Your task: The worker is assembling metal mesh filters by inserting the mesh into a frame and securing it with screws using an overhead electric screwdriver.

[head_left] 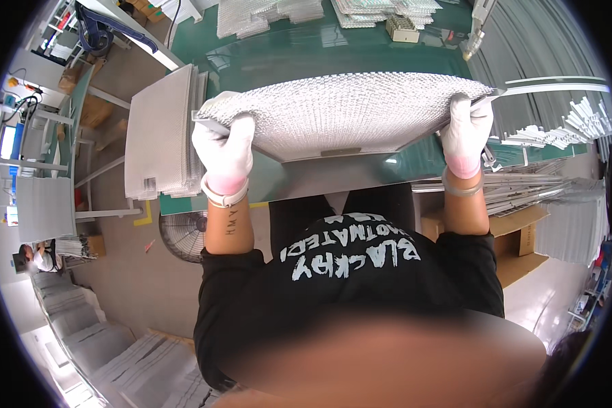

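Observation:
A silvery mesh panel with a thin metal rim is held up, tilted, over the near edge of a green table. My left hand, in a white glove with a pink cuff, closes round its left edge, thumb on the near face. At the opposite edge my right hand, gloved the same way, grips it with the thumb also in front. Most fingers of both hands are hidden behind the panel. Along its lower edge sits a small dark rectangular patch.
Flat pale panels stand stacked at the table's left. Mesh pieces and a small box lie along the far side. White strips are bundled at the right. Below are a floor fan and an open cardboard box.

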`<action>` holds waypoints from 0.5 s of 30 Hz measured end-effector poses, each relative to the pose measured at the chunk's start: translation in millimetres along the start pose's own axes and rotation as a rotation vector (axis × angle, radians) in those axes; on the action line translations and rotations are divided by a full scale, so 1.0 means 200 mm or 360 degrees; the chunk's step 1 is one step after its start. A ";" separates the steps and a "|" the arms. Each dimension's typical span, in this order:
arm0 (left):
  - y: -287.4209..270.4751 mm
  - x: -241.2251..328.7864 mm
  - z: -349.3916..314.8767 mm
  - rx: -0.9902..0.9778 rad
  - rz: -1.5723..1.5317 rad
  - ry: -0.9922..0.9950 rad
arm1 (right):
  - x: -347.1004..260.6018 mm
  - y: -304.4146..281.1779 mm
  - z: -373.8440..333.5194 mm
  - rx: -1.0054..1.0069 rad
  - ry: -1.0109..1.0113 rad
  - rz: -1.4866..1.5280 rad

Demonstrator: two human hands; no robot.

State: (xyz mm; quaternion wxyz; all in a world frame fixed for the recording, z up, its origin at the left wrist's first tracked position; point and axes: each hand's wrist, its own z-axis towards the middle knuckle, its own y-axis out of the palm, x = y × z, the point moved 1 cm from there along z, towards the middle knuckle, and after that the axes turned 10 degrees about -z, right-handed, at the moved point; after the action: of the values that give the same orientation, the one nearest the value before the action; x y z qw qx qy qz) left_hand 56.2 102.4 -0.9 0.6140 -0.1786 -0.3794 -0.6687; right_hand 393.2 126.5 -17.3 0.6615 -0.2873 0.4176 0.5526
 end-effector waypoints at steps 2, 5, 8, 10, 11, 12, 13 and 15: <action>0.00 -0.01 0.02 0.0032 0.0013 -0.0012 | 0.02 -0.01 0.02 0.0027 -0.0004 -0.0098; 0.00 -0.03 0.02 0.0009 0.0089 0.0065 | -0.12 0.11 0.02 0.0208 0.0095 -0.0108; -0.02 -0.07 0.04 0.0033 0.0149 0.0061 | -0.08 0.05 0.05 0.0054 -0.0147 -0.0464; -0.03 -0.11 0.04 0.0141 0.0110 -0.0011 | -0.11 0.09 0.08 0.0101 -0.0110 -0.0233; -0.02 -0.10 0.05 0.0165 0.0096 -0.0045 | -0.17 0.18 0.10 0.0157 -0.0146 0.0097; 0.02 -0.10 0.07 0.0250 0.0111 -0.0049 | -0.20 0.18 0.12 0.0055 -0.0221 0.0132; 0.02 -0.10 0.08 0.0226 0.0074 -0.0021 | -0.22 0.17 0.12 -0.0047 -0.0290 0.0172; 0.01 -0.10 0.09 0.0290 0.0200 -0.0147 | -0.20 0.14 0.17 -0.0103 -0.0454 -0.0060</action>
State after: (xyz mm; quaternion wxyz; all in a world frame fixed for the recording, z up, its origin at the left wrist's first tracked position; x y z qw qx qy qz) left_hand 57.0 129.1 -2.9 0.6502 -0.1760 -0.4544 -0.5829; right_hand 371.9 141.2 36.8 0.7149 -0.2348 0.2958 0.5885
